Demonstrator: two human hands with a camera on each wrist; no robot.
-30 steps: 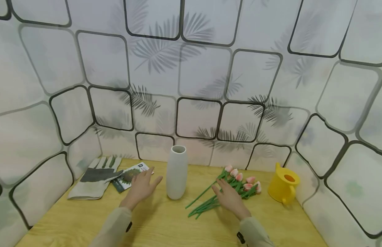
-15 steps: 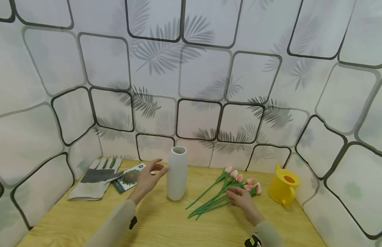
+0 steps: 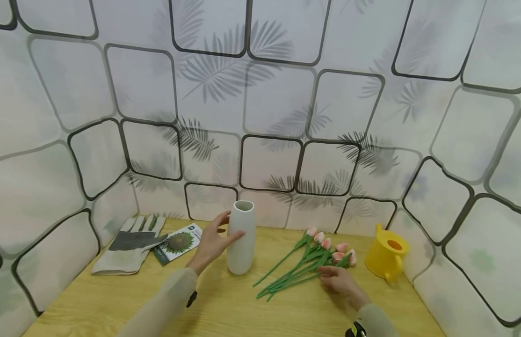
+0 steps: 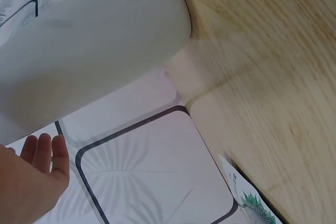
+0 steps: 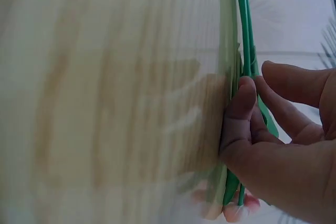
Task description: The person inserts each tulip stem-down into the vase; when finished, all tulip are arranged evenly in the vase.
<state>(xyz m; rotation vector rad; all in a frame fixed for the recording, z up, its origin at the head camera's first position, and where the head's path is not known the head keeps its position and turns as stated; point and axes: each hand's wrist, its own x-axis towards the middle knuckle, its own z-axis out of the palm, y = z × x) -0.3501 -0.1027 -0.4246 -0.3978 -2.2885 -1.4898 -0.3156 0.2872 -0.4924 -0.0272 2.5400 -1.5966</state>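
A tall white vase (image 3: 241, 243) stands upright near the middle of the wooden table. My left hand (image 3: 215, 242) is at its left side, thumb across the front and fingers behind its left edge. In the left wrist view, the fingertips (image 4: 44, 148) are right at the edge of the vase (image 4: 100, 51). To the right lie several pink artificial tulips (image 3: 311, 257) with green stems. My right hand (image 3: 342, 283) is low at these stems, fingers bent. In the right wrist view, its fingertips (image 5: 244, 95) meet a green stem (image 5: 245, 24), and the thumb stays apart.
Grey-and-white work gloves (image 3: 130, 245) and a seed packet (image 3: 178, 243) with a green plant picture lie on the left. A yellow watering can (image 3: 387, 252) stands on the right. Patterned cloth walls (image 3: 269, 103) enclose the table (image 3: 243, 313) at the back and sides.
My left hand has moved right, from over the seed packet to the vase. My right hand has shifted right and lower along the stems, its fingers bending.
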